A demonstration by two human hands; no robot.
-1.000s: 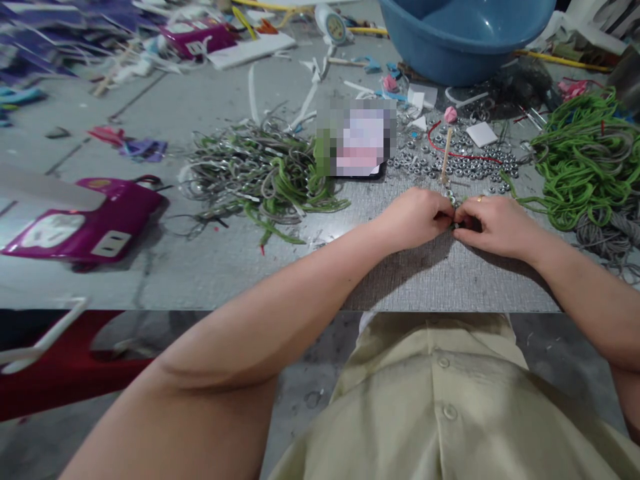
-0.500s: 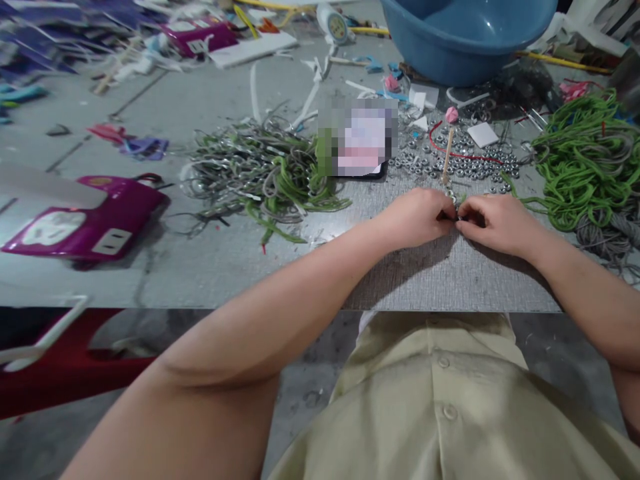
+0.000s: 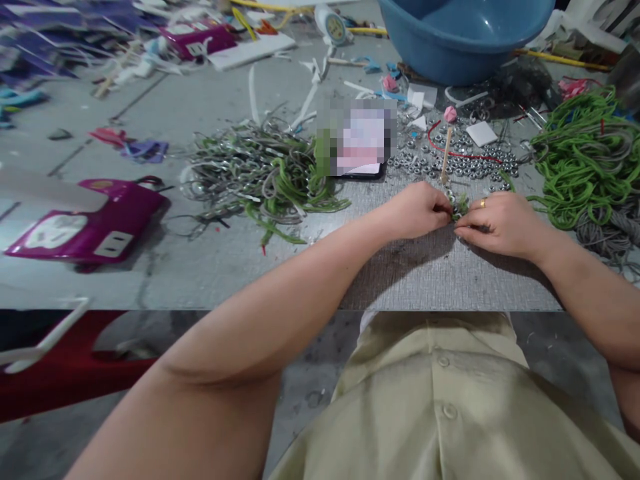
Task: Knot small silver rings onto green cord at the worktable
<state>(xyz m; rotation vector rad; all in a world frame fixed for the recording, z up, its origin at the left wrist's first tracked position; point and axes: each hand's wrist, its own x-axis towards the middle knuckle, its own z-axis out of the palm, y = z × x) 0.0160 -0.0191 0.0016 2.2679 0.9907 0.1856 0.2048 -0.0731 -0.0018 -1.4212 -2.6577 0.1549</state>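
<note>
My left hand [image 3: 417, 212] and my right hand [image 3: 497, 223] meet fingertip to fingertip over the grey mat [image 3: 440, 273], both pinched on a small green cord piece with a metal ring [image 3: 457, 207]. A gold ring shows on a finger of my right hand. Just beyond the fingers lies a spread of small metal rings [image 3: 465, 163] with a thin wooden stick [image 3: 445, 157] and a red cord [image 3: 450, 152] across it.
A pile of green and grey corded pieces [image 3: 260, 177] lies to the left, a heap of loose green cord [image 3: 585, 157] to the right. A blue basin [image 3: 465, 37] stands at the back. A magenta case [image 3: 83, 223] sits at the left near the table edge.
Both hands have shifted slightly away from me, and the green piece now shows more between the fingertips. The right hand has turned, so its ring shows again.
</note>
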